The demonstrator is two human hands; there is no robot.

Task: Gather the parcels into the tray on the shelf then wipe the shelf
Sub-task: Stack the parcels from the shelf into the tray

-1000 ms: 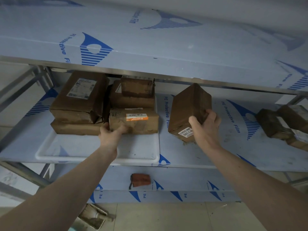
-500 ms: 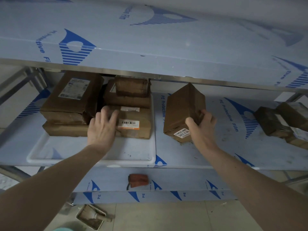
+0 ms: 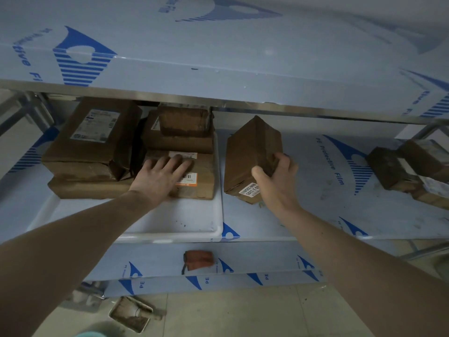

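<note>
Left hand lies flat, fingers straight and slightly spread, on top of the brown cardboard parcel with the orange-edged label, which sits at the right edge of the white plastic tray on the film-covered metal shelf, beside further stacked brown parcels filling the tray's back. Right hand grips a brown box-shaped parcel with a white barcode label, thumb on its near face and fingers curled round its right side, tilted, just right of the tray; more brown parcels lie at the shelf's right end
</note>
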